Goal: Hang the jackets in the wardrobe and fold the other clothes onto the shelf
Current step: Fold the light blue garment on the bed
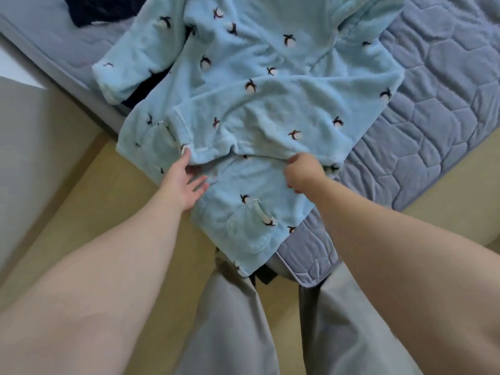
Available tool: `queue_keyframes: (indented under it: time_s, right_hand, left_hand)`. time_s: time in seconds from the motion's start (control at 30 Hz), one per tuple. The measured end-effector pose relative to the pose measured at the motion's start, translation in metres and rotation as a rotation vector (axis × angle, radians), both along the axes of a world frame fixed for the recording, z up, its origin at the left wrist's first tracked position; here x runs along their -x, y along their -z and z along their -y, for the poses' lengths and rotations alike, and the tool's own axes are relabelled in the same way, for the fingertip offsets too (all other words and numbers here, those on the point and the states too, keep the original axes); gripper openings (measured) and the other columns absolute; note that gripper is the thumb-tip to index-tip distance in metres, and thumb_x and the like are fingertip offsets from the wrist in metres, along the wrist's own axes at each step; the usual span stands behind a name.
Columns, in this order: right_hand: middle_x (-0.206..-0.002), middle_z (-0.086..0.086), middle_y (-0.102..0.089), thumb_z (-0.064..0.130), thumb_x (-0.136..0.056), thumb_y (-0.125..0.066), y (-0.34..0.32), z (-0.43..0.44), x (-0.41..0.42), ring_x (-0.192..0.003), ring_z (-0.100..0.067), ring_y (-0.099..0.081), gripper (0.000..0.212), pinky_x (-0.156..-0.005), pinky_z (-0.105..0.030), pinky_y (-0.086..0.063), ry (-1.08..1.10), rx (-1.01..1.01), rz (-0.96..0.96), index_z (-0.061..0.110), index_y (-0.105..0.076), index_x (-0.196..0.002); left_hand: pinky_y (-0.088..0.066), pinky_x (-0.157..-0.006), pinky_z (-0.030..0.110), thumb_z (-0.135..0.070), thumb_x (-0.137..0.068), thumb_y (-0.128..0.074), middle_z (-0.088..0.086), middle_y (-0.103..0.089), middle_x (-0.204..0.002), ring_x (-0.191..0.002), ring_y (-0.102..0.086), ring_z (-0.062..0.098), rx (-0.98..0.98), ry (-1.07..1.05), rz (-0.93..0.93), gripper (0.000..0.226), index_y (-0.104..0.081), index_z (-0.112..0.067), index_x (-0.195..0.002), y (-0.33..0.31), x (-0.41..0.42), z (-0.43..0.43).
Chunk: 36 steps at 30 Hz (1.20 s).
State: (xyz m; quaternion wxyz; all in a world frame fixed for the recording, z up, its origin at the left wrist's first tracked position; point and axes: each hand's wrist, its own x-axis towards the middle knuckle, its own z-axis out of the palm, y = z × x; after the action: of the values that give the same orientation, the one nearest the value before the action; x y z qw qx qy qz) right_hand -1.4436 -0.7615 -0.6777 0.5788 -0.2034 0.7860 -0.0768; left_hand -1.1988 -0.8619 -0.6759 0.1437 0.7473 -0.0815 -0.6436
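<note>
Where the fleece top lies: spread flat across the bed, its lower end hanging over the bed's corner, so the mattress supports the folding.
Fold: one layer is doubled across the middle, its hem running between the two hands.
Right hand: clenched on the hem of the doubled layer, probably to draw it straight.
Left hand: released, fingers straight, thumb tip touching the fold's other corner, apparently to line it up rather than grasp it.
Sleeve: lying out to one side, not yet tucked in.
Pocket: on the overhanging end, below the hands.
Dark garment: at the bed's far edge, partly under the top.
Step in hand: folding, judged early; no shelf is in view.
</note>
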Motion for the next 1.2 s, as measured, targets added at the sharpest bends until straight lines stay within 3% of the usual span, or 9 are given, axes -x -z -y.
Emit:
queue_keyframes:
  time_s: [0.13,0.3,0.4,0.63,0.77,0.83,0.9,1.03,1.2]
  right_hand:
    - [-0.113,-0.022,-0.066,0.009,-0.096,-0.046,0.022,-0.018,-0.014,-0.096,-0.034,-0.063,0.027,-0.087,-0.043,-0.056,-0.234,-0.097,-0.078,0.0,-0.061,-0.115]
    - [-0.119,-0.016,-0.064,0.014,-0.094,-0.048,0.034,-0.026,-0.038,-0.107,-0.035,-0.062,0.03,-0.079,-0.035,-0.048,-0.327,-0.14,-0.137,0.004,-0.057,-0.121]
    - [-0.127,-0.017,-0.059,0.016,-0.095,-0.047,0.037,-0.027,-0.05,-0.112,-0.035,-0.057,0.036,-0.078,-0.035,-0.042,-0.298,-0.176,-0.152,0.005,-0.047,-0.129]
    - [-0.133,-0.02,-0.045,0.013,-0.09,-0.048,0.039,-0.024,-0.062,-0.095,-0.032,-0.044,0.041,-0.076,-0.042,-0.039,-0.317,-0.198,-0.186,0.011,-0.038,-0.129]
    - [-0.12,-0.016,-0.053,0.013,-0.089,-0.046,0.04,-0.026,-0.053,-0.099,-0.032,-0.056,0.03,-0.073,-0.042,-0.047,-0.342,-0.194,-0.184,0.012,-0.038,-0.118]
    - [-0.111,-0.013,-0.056,0.014,-0.092,-0.044,0.041,-0.027,-0.044,-0.082,-0.024,-0.055,0.03,-0.066,-0.038,-0.045,-0.359,-0.19,-0.194,0.009,-0.04,-0.121]
    - [-0.111,-0.014,-0.058,0.014,-0.094,-0.043,0.042,-0.029,-0.035,-0.073,-0.021,-0.05,0.033,-0.064,-0.037,-0.042,-0.364,-0.192,-0.198,0.006,-0.041,-0.126]
    - [-0.103,-0.012,-0.054,0.013,-0.093,-0.042,0.039,-0.035,-0.018,-0.083,-0.03,-0.054,0.02,-0.067,-0.04,-0.044,-0.311,-0.173,-0.25,0.011,-0.039,-0.113]
    - [-0.12,-0.012,-0.054,0.018,-0.093,-0.045,0.034,-0.044,0.007,-0.102,-0.036,-0.059,0.037,-0.082,-0.049,-0.055,-0.162,-0.152,-0.342,0.012,-0.042,-0.129]
  left_hand:
    - [-0.057,-0.057,0.026,-0.05,-0.084,-0.077,-0.001,-0.07,-0.114,-0.099,-0.07,0.018,0.018,0.043,0.036,0.041,-0.064,-0.024,-0.113,0.012,0.007,0.012]
    - [-0.051,-0.05,0.025,-0.01,-0.088,-0.075,0.009,-0.072,-0.104,-0.068,-0.066,0.016,0.178,0.106,0.195,0.031,-0.064,-0.011,-0.117,0.027,0.009,0.024]
    - [-0.053,-0.055,0.025,0.002,-0.082,-0.068,0.014,-0.071,-0.1,-0.066,-0.066,0.021,0.319,-0.083,0.258,0.025,-0.063,-0.017,-0.098,0.019,-0.002,0.035]
    - [-0.054,-0.055,0.022,-0.004,-0.096,-0.06,0.012,-0.064,-0.104,-0.083,-0.063,0.02,0.183,-0.363,0.069,0.017,-0.06,-0.007,-0.114,0.015,-0.036,0.051]
    - [-0.061,-0.065,0.026,-0.035,-0.095,-0.069,0.003,-0.07,-0.108,-0.088,-0.072,0.016,0.122,-0.115,0.192,0.034,-0.059,-0.016,-0.122,0.02,-0.033,0.042]
    - [-0.06,-0.066,0.026,-0.047,-0.091,-0.071,0.0,-0.07,-0.099,-0.079,-0.07,0.014,0.097,0.103,0.302,0.04,-0.062,-0.016,-0.114,0.023,-0.027,0.019]
    - [-0.055,-0.06,0.029,-0.047,-0.089,-0.074,0.001,-0.068,-0.09,-0.072,-0.065,0.016,0.071,0.32,0.349,0.038,-0.063,-0.015,-0.108,0.031,-0.02,-0.012]
    - [-0.059,-0.08,0.037,-0.031,-0.085,-0.079,0.002,-0.069,-0.093,-0.083,-0.068,0.021,0.026,0.729,0.383,0.035,-0.06,-0.017,-0.111,0.048,-0.007,-0.076]
    - [-0.037,-0.052,0.013,-0.029,-0.088,-0.072,-0.012,-0.06,-0.073,-0.067,-0.058,0.003,0.179,0.985,0.405,0.016,-0.057,-0.029,-0.085,0.047,0.029,-0.108]
